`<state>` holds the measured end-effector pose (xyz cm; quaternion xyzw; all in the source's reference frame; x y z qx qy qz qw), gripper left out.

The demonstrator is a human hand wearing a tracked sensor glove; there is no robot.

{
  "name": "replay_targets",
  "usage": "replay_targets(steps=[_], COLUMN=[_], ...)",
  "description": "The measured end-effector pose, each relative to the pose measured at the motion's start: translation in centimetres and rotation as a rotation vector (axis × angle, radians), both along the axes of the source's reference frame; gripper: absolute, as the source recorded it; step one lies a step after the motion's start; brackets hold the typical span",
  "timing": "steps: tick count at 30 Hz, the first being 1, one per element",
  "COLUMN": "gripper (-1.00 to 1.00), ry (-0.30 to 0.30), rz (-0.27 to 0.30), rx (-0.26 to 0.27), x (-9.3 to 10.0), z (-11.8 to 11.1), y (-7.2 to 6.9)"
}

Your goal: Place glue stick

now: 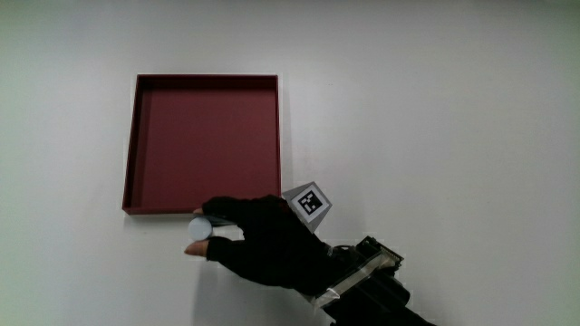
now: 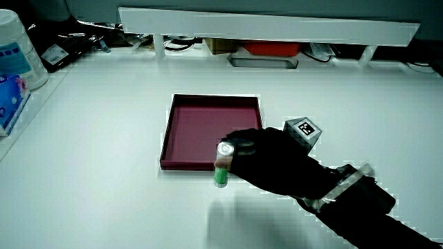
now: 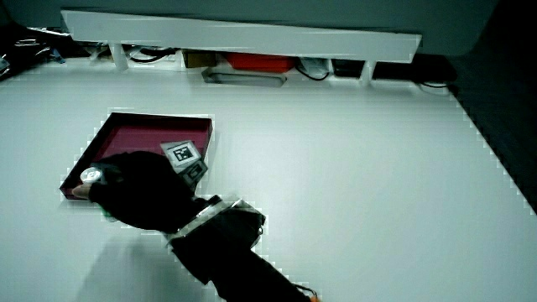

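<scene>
A glue stick (image 1: 198, 225) with a white cap and green body (image 2: 221, 166) stands upright in the hand (image 1: 267, 240), just outside the near rim of a dark red square tray (image 1: 204, 145). The hand's fingers are curled around the stick, which is held at the tray's near edge, above the white table. In both side views the hand (image 2: 273, 162) (image 3: 138, 197) covers the tray's near corner, and the stick's cap (image 3: 89, 175) shows at the fingertips. The tray (image 2: 208, 124) (image 3: 134, 143) holds nothing. A patterned cube (image 1: 308, 202) sits on the back of the hand.
A low white partition (image 2: 270, 24) runs along the table's edge farthest from the person, with cables and small items under it. A white tub (image 2: 17, 48) and a blue packet (image 2: 10, 100) stand at the table's edge in a side view.
</scene>
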<state>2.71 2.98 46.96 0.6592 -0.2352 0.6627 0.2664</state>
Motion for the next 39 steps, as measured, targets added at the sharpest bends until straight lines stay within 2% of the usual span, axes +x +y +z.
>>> replay_targets(steps=[2,3,4,5,6,7,9,11,15,16,17,19,20,23,24,27,29,31,33,34,36,39], gripper=[0.0,0.0,0.0,0.0,0.0,0.0,0.0,0.0,0.0,0.0,0.0,0.0,0.0,0.0,0.0,0.0,-0.06,-0.13,-0.19,-0.23,-0.29,-0.39], ry=[0.022,0.015,0.022,0.003,0.016,0.058,0.033,0.083,0.031,0.01,0.023,-0.001,0.018,0.012,0.011,0.021,0.012,0.032,0.017,0.013,0.014,0.028], rz=[-0.016,-0.019,-0.022,-0.026,-0.033,-0.043,-0.054,-0.074,-0.069,-0.055,-0.055,-0.051,-0.056,-0.058,-0.058,-0.063,-0.062,-0.062,-0.064,-0.059,-0.061,-0.066], rx=[-0.014,-0.038,-0.016,-0.033,-0.049,-0.035,-0.054,-0.051,-0.129,-0.11,-0.113,-0.12,-0.132,-0.129,-0.112,-0.127,-0.139,-0.104,-0.122,-0.087,-0.115,-0.106], x=[-0.2,-0.3,-0.4,-0.5,-0.6,-0.7,-1.0,-1.1,-0.9,-0.8,-0.7,-0.7,-0.7,-0.7,-0.7,-0.7,-0.7,-0.7,-0.7,-0.7,-0.7,-0.7], z=[0.7,0.9,1.3,1.6,1.8,2.1,2.8,3.2,4.1,4.1,4.3,4.2,4.3,4.3,4.3,4.3,4.2,4.4,4.3,4.4,4.4,4.5], y=[0.6,0.9,1.0,1.3,1.6,1.8,2.3,2.6,3.3,3.3,3.4,3.5,3.6,3.6,3.6,3.6,3.6,3.6,3.7,3.6,3.7,3.7])
